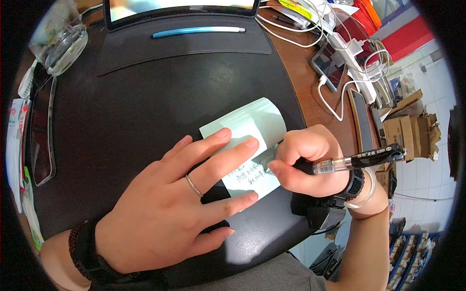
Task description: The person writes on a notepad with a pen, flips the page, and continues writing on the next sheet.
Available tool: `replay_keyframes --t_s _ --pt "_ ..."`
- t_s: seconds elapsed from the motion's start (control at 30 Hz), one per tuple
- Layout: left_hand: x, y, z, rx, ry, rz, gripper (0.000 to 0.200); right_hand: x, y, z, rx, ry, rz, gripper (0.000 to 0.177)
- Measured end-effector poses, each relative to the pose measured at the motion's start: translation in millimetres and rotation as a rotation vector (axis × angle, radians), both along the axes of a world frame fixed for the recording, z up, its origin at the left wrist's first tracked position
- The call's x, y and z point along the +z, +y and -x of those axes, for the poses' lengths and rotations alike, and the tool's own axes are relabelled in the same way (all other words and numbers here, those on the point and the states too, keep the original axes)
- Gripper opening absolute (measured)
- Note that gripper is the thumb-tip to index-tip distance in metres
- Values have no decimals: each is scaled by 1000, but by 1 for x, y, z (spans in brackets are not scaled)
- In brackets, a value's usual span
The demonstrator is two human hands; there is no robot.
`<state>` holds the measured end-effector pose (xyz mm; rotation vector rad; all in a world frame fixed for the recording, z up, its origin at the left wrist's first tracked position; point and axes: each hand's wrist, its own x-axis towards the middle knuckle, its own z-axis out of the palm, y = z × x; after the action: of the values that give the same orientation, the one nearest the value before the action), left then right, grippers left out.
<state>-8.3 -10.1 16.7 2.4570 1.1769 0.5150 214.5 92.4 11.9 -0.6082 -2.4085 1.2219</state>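
A small pale green notepad (242, 121) lies tilted on the black desk mat, its upper sheets curling over at the far end. Several lines of dark handwriting show on the lower part of the page. My left hand (160, 208), with a ring on one finger, rests across the pad with its fingers spread, covering part of the writing. In my right hand (308, 157) is a pen (335, 165) with a clear barrel and black end, pinched between thumb and fingers. Its tip is down at the page beside the writing, mostly hidden by the hand.
A dark mat (160, 97) covers most of the desk. Beyond it lie a blue-white stylus (199, 31) and a lit screen (182, 7). A phone (43, 131) is at left. On the right are a power strip (357, 72), white cables, another phone (330, 65) and cardboard boxes (403, 136).
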Motion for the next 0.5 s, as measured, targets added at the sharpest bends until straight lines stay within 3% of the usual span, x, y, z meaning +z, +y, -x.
replay_keyframes --t_s 0.5 --pt "0 0 -1 2 7 -2 56 2 -1 -1 -26 -24 19 28"
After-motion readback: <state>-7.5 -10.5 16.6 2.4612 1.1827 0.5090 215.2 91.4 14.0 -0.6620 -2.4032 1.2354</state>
